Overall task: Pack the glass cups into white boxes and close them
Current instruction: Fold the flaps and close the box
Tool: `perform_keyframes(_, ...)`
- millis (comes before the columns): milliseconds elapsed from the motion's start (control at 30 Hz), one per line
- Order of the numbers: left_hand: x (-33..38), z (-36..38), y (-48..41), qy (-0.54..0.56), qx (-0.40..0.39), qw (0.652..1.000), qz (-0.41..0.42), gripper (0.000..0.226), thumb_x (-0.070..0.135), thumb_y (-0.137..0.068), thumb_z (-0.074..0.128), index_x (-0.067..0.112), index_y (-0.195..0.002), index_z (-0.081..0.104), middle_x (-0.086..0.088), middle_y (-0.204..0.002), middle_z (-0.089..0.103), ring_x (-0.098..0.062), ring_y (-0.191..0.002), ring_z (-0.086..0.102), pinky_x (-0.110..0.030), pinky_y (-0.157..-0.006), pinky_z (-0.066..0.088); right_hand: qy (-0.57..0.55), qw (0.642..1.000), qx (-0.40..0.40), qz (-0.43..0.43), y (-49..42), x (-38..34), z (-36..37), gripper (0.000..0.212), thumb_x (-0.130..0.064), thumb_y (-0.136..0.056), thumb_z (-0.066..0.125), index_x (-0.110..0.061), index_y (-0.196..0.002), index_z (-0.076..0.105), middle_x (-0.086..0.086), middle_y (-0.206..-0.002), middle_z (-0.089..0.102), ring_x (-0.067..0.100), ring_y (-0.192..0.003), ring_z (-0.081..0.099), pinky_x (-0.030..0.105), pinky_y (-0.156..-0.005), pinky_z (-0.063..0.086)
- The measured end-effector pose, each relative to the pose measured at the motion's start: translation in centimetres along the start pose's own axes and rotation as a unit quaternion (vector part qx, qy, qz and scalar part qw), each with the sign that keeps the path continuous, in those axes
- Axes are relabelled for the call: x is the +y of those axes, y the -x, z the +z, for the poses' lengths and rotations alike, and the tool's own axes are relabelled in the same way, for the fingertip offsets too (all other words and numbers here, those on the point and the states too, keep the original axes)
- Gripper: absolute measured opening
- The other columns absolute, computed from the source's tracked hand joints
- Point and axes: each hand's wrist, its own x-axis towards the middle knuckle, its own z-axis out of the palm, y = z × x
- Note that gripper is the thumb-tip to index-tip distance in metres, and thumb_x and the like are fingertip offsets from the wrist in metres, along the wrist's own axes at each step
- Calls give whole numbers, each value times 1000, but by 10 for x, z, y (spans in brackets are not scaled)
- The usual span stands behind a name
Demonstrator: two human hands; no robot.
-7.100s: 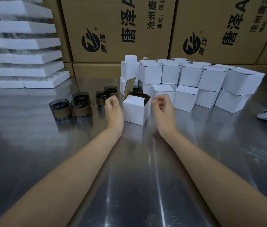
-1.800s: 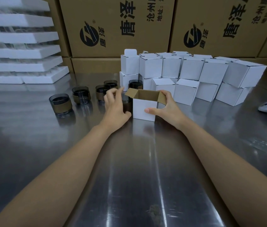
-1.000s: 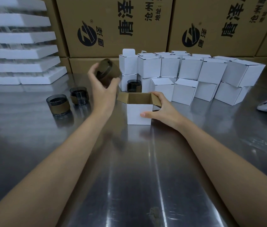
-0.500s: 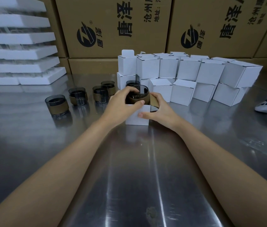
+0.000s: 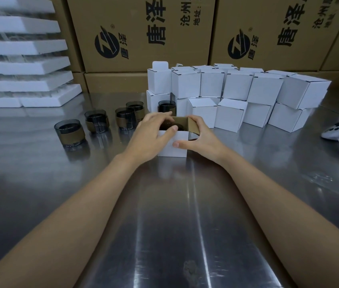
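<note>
A small white cardboard box (image 5: 171, 145) with a brown inside stands open on the shiny steel table (image 5: 164, 215), and a dark smoky glass cup (image 5: 169, 126) is sunk in it, mostly hidden. The left hand (image 5: 151, 138) arches over the opening with its thumb on the front rim; whether it grasps the cup I cannot tell. The right hand (image 5: 203, 138) clasps the box's right side and flap. Left of the box stand five banded glass cups (image 5: 96, 120); behind it is a pile of closed white boxes (image 5: 264, 90).
</note>
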Motion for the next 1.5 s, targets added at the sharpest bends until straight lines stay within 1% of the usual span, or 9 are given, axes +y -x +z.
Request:
perform_keyframes(133, 9, 5, 1, 272, 106, 948, -125, 31, 35, -104, 31, 26, -123, 54, 5, -134, 52, -3, -122, 46, -19, -102, 33, -2, 1000, -10, 2, 0, 0, -3, 92, -65, -51, 81, -39, -127, 37, -25, -118, 50, -4, -114, 49, 16, -89, 40)
perform_keyframes(267, 14, 6, -7, 612, 203, 699, -309, 46, 44, -105, 25, 13, -114, 57, -10, -127, 59, -22, -116, 57, -35, -105, 41, -6, 1000, -24, 5, 0, 0, -4, 91, -61, -53, 82, -38, -129, 37, -16, -123, 52, 8, -119, 50, 25, -98, 42)
perform_keyframes(367, 11, 6, -4, 668, 152, 644, -342, 47, 41, -105, 24, 7, -104, 57, -15, -112, 59, -25, -102, 57, -34, -98, 45, -16, 1000, -26, 7, 0, 1, -6, 87, -49, -62, 86, -36, -133, 37, -14, -125, 52, 7, -120, 50, 29, -104, 41)
perform_keyframes(567, 22, 4, -1, 601, 124, 720, -325, 24, 14, -100, 36, 10, -94, 59, -10, -100, 63, -20, -88, 61, -25, -80, 50, -60, 997, 0, 41, -2, 3, -7, 130, -36, -66, 87, -23, -154, -7, -9, -152, 30, 4, -131, 38, 19, -102, 28)
perform_keyframes(767, 24, 5, -1, 571, 96, 757, -301, 23, 19, -100, 42, 9, -114, 58, -13, -122, 62, -23, -117, 56, -34, -109, 38, -80, 996, 36, -17, 2, -1, -7, 86, -23, -72, 85, -21, -144, 38, -5, -133, 57, 16, -125, 52, 37, -105, 45)
perform_keyframes(1067, 22, 7, 0, 552, 77, 780, -286, 30, 25, -100, 41, 14, -116, 64, -6, -120, 67, -20, -117, 59, -34, -107, 40, 9, 999, -20, -46, 2, 0, -1, 57, -37, -87, 69, -41, -136, 41, -30, -128, 47, 2, -119, 50, 32, -103, 45)
perform_keyframes(1200, 20, 9, -2, 527, 135, 794, -271, 25, 22, -100, 41, 16, -114, 61, -6, -116, 69, -19, -104, 63, -32, -95, 45, 3, 999, -16, -44, 3, -2, 1, 53, -39, -86, 68, -44, -131, 41, -31, -124, 49, -19, -107, 49, 9, -85, 45)
perform_keyframes(1333, 18, 10, 1, 395, 129, 884, -214, 26, 13, -100, 41, 14, -110, 65, 0, -131, 59, -15, -120, 56, -26, -100, 43, 6, 999, -6, -48, 4, -2, 2, 52, -35, -87, 69, -41, -131, 40, -16, -128, 50, -24, -100, 48, 1, -74, 42)
perform_keyframes(1500, 18, 8, 2, 346, 94, 914, -187, 22, 12, -99, 49, 6, -106, 68, 12, -122, 53, 8, -116, 51, -13, -100, 37, 0, 999, -13, -39, 7, -6, 2, 47, -42, -94, 59, -38, -136, 39, -24, -128, 47, -23, -104, 46, -2, -77, 38)
